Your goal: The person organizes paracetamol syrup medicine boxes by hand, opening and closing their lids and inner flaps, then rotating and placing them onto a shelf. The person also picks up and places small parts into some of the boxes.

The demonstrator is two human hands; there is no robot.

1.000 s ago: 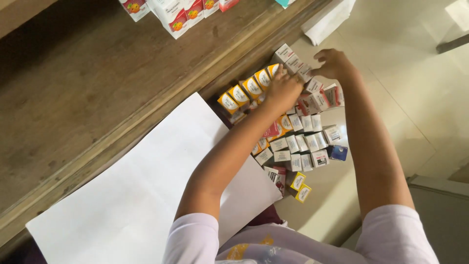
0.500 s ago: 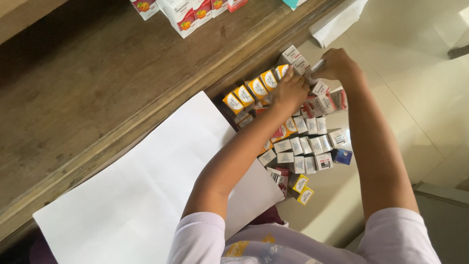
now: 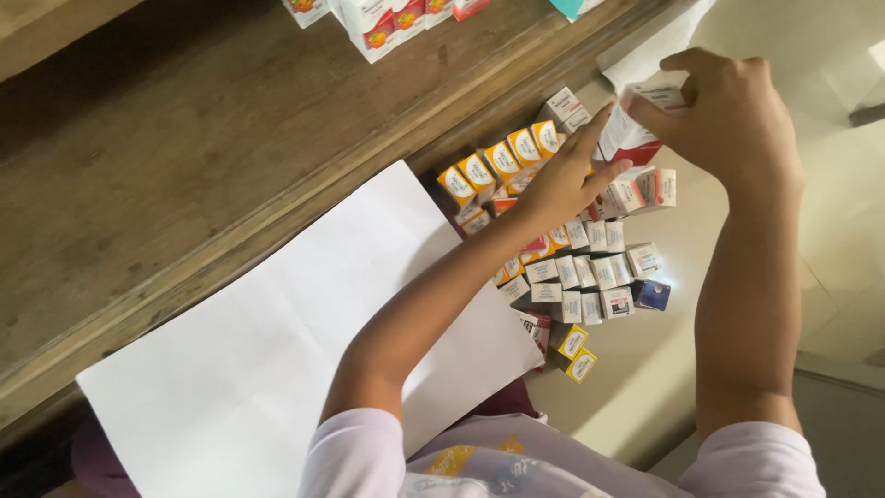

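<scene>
Right hand (image 3: 733, 115) has risen off the floor cluster since half a second ago, fingers now pinching a white-and-red box (image 3: 636, 129) at upper right of frame, pulled clear of the rows; left hand (image 3: 562, 180), fingers spread loose, touches its lower edge above the orange-topped boxes (image 3: 502, 164).

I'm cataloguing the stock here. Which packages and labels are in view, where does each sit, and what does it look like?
White and red box: raised, held in the right hand, left hand touching it.
Orange and white boxes: slanted row beside the wooden counter edge.
Small white boxes: packed rows, pale end labels.
Blue box: right end of the rows.
Yellow boxes: two, nearest the person.
White and red cartons: on the wooden counter, top.
</scene>
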